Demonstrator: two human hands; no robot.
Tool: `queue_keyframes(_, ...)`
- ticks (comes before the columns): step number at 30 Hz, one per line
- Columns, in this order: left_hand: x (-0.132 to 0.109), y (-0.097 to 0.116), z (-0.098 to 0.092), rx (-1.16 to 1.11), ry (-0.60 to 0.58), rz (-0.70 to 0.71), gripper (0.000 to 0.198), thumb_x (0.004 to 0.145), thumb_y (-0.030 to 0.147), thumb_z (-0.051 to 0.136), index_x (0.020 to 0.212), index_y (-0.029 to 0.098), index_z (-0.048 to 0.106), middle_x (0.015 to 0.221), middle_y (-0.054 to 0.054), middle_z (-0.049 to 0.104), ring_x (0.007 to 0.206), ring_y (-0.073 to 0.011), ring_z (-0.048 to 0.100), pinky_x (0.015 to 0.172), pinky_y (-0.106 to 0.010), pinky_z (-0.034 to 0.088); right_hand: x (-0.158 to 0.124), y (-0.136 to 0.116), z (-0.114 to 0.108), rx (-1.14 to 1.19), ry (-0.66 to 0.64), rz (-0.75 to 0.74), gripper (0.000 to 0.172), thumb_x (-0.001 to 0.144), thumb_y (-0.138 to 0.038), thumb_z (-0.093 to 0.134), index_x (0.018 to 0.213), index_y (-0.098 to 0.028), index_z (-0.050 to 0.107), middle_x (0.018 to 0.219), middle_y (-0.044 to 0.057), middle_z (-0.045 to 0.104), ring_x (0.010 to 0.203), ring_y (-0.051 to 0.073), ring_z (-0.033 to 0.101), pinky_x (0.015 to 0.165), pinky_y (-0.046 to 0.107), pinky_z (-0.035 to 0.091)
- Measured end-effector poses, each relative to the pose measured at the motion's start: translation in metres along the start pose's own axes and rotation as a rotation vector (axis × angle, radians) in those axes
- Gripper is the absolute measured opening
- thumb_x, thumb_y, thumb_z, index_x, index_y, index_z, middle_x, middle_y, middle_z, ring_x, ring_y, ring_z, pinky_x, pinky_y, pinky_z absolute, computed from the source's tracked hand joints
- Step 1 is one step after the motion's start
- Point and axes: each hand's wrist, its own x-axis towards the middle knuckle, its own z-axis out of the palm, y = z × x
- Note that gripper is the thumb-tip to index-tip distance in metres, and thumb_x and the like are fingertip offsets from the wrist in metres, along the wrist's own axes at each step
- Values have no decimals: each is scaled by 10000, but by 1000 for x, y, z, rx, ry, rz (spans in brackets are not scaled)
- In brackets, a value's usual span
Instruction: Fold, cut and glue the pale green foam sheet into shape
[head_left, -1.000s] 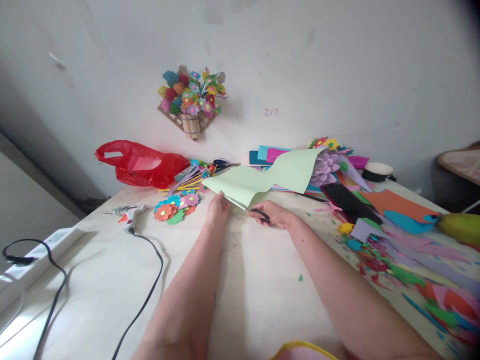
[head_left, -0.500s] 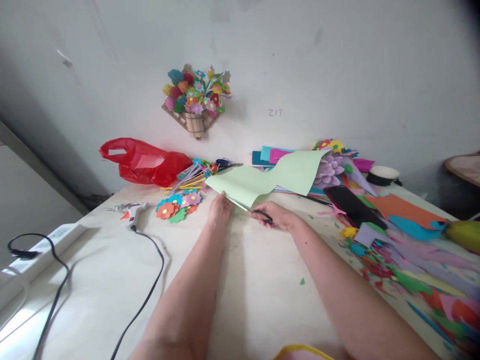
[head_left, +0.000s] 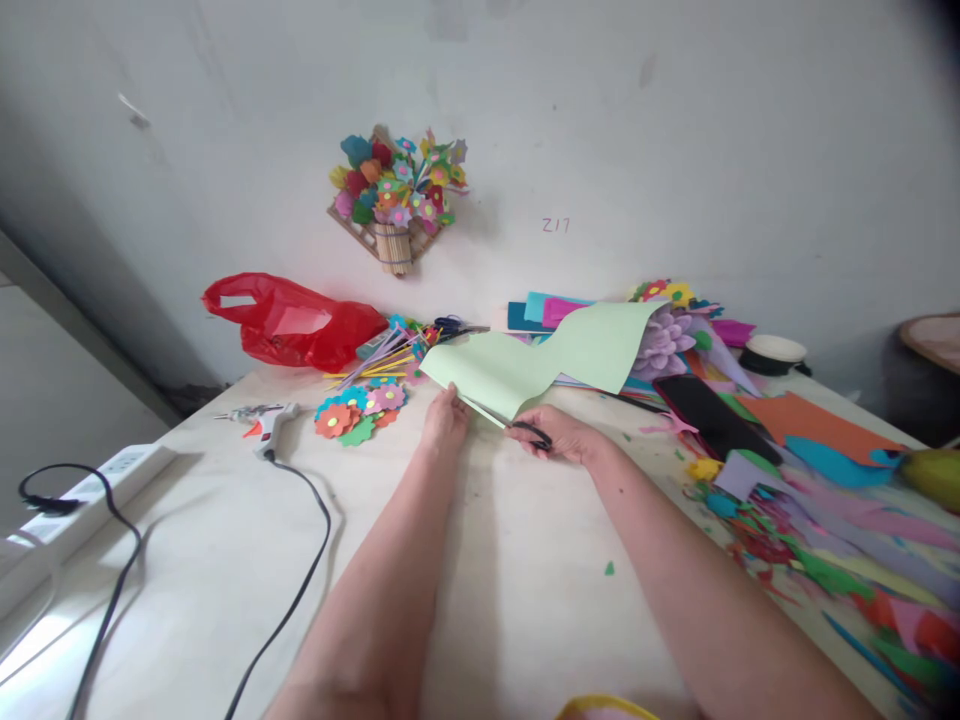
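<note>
A long pale green craft sheet (head_left: 501, 366) lies curved across the middle of the table, its far right end resting on a pile of coloured sheets. My left hand (head_left: 448, 416) pinches the sheet's near edge. In my right hand (head_left: 555, 436) is a pair of scissors (head_left: 534, 433) with black handles, fingers closed round them. The blades meet the sheet's near edge, where a narrow strip runs between my two hands; most of the blades is hidden.
Left of my arms lie foam flowers (head_left: 358, 412), a glue gun (head_left: 270, 430) with its cord, a power strip (head_left: 112, 480) and a red plastic bag (head_left: 292, 322). At right are a phone (head_left: 712, 418), an orange sheet (head_left: 817, 425) and coloured scraps (head_left: 825, 530).
The whole view has shifted slightly, so things sit a little further right. Both hands keep their hold on the sheet and the scissors, with little other visible change.
</note>
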Motion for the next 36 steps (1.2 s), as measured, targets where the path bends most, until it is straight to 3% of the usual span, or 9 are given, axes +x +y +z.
queue_keyframes(5, -1, -4, -2, 16, -42, -6, 123, 779, 108, 457, 798, 125, 577, 739, -36, 651, 662, -115, 612, 680, -234, 501, -2, -2, 2, 1, 21, 18, 264, 656, -376, 610, 652, -126, 524, 421, -57, 466, 311, 19, 328, 308, 150, 257)
queue_keyframes(11, -6, -1, 3, -32, 50, -21, 141, 794, 93, 435, 765, 130, 569, 700, -23, 643, 628, -94, 604, 672, -217, 498, -1, -2, 5, -7, 62, 65, 308, 637, -412, 629, 678, -124, 527, 442, -53, 488, 318, 22, 357, 325, 154, 280)
queue_keyframes(22, -8, 2, -1, -59, 59, -52, 128, 795, 107, 445, 741, 144, 555, 694, -21, 639, 618, -97, 604, 659, -227, 503, -1, -5, 10, -13, 76, 98, 275, 630, -372, 635, 721, -130, 543, 442, -61, 480, 326, 25, 358, 329, 157, 275)
queue_keyframes(36, 2, 0, -5, -82, 15, -19, 98, 769, 107, 481, 801, 138, 568, 742, -38, 642, 664, -117, 614, 710, -258, 493, 4, -1, 13, 13, 101, 33, 263, 634, -375, 623, 643, -132, 521, 433, -64, 448, 339, 27, 347, 311, 160, 254)
